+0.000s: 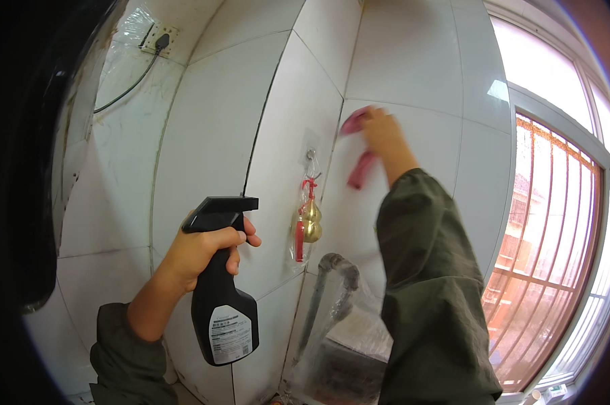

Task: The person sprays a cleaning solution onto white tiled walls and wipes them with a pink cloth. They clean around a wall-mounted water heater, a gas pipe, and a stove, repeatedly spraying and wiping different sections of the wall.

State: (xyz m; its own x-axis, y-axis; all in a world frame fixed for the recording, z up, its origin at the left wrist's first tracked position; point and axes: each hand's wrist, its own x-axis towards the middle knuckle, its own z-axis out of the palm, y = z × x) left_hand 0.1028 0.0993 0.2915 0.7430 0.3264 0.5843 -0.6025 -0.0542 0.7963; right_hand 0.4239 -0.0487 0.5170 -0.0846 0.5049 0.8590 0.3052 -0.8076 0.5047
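My left hand (203, 255) grips a black trigger spray bottle (225, 304) by its neck, with fingers at the trigger. A white label with writing faces me, and the nozzle points right. Up at the tiled wall (411, 55), near the inner corner, my right hand (384, 132) holds a pink cloth (356, 121). One end of the cloth hangs down below the hand. Both the hand and the cloth are blurred. Between my hands, a golden gourd ornament (312, 221) with red cord hangs in clear plastic from a wall hook (310, 154).
Below the ornament stands a plastic-wrapped appliance (353, 362) with a bent pipe (339, 263). A plug (162, 42) with a dark cable sits in the wall socket at upper left. On the right is a window with rusty bars (548, 243). A dark object (36, 152) fills the left edge.
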